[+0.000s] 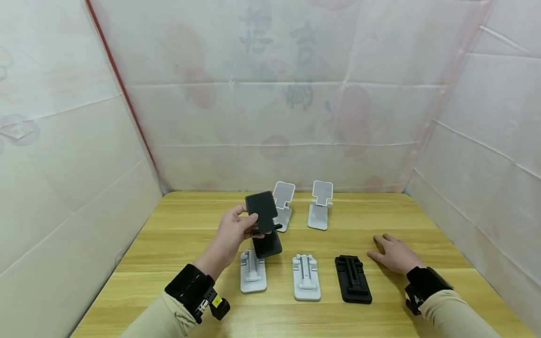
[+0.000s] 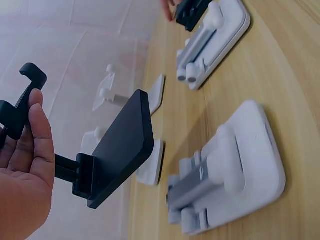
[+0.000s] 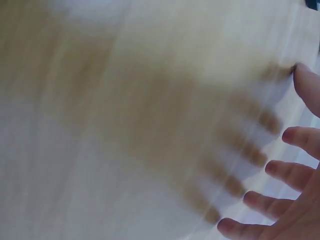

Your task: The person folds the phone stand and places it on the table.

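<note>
The left hand (image 1: 234,233) holds an unfolded black phone stand (image 1: 264,224) above the table's (image 1: 177,244) middle, fingers curled round its plate, likely setting it upright next, while the right hand (image 1: 395,253) rests flat, fingers spread

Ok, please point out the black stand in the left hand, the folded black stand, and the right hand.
black stand (image 1: 263,211), head view, on its top plate.
folded black stand (image 1: 353,278), head view, on its middle.
right hand (image 1: 395,254), head view, on its back.
</note>
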Available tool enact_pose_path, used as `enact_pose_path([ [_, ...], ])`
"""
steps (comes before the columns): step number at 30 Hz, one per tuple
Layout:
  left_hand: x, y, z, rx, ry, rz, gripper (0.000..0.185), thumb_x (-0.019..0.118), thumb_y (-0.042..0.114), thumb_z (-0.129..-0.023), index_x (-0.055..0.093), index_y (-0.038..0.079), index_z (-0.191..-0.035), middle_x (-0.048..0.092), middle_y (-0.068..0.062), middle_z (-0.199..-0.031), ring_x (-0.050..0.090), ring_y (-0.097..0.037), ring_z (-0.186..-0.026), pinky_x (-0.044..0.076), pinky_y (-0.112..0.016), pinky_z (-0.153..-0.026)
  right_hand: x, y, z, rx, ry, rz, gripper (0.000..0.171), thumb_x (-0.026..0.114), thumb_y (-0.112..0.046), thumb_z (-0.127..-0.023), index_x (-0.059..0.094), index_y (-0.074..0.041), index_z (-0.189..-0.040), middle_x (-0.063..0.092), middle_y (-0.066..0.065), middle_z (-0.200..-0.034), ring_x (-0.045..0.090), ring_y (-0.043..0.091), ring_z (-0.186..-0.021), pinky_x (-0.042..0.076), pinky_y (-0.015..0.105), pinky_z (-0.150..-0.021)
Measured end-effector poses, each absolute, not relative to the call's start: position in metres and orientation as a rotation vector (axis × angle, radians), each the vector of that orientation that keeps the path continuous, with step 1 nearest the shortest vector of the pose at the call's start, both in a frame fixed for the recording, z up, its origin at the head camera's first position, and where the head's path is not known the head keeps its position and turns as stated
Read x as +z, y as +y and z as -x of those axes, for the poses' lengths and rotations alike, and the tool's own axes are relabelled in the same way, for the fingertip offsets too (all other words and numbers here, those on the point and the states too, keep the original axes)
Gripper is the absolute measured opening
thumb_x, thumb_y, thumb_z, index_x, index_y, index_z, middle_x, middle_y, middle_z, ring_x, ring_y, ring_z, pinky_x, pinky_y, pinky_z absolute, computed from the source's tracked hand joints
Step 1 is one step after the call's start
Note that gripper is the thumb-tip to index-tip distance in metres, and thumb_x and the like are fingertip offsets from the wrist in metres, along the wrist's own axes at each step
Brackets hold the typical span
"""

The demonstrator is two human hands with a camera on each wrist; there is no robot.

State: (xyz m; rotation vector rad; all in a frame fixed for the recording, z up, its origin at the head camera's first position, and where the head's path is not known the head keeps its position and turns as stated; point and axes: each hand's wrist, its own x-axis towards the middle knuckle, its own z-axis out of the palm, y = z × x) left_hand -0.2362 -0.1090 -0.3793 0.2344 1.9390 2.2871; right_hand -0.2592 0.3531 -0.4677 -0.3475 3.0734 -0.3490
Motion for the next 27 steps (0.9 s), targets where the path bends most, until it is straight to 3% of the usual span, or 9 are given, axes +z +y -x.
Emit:
enact_pose_path([
  [7, -0.381, -0.094, 0.233, 2.194, 1.959, -0.298, 0.027, 0.054, 0.014, -0.107, 0.054, 0.001, -0.131, 0.074, -0.022, -0.112, 0.075, -0.031, -0.097, 0.062, -0.042, -0.088, -0.451, 0.327, 0.267, -0.33, 3.137, 0.462, 0.068, 0.066, -0.039, -0.099, 0.048, 0.007, -0.146, 0.046, 0.041, -0.142, 0.046, 0.062, -0.126, 0.043, 0.071, -0.102],
  [18, -0.385, -0.076, 0.23, 2.103, 1.994, -0.382, 0.023, 0.056, 0.014, -0.106, 0.054, -0.001, -0.124, 0.076, -0.02, -0.1, 0.074, -0.028, -0.094, 0.063, -0.042, -0.085, -0.401, 0.241, 0.261, -0.567, 3.131, 0.743, 0.068, 0.064, -0.041, -0.101, 0.045, -0.002, -0.153, 0.054, 0.027, -0.146, 0.051, 0.047, -0.133, 0.042, 0.063, -0.11],
  [27, -0.387, -0.064, 0.228, 2.083, 1.997, -0.397, 0.02, 0.056, 0.013, -0.106, 0.055, -0.001, -0.12, 0.076, -0.02, -0.101, 0.074, -0.028, -0.091, 0.063, -0.047, -0.084, -0.375, 0.189, 0.244, -0.931, 3.004, 0.924, 0.058, 0.062, -0.039, -0.103, 0.053, -0.007, -0.149, 0.066, 0.015, -0.135, 0.061, 0.037, -0.126, 0.053, 0.057, -0.102],
])
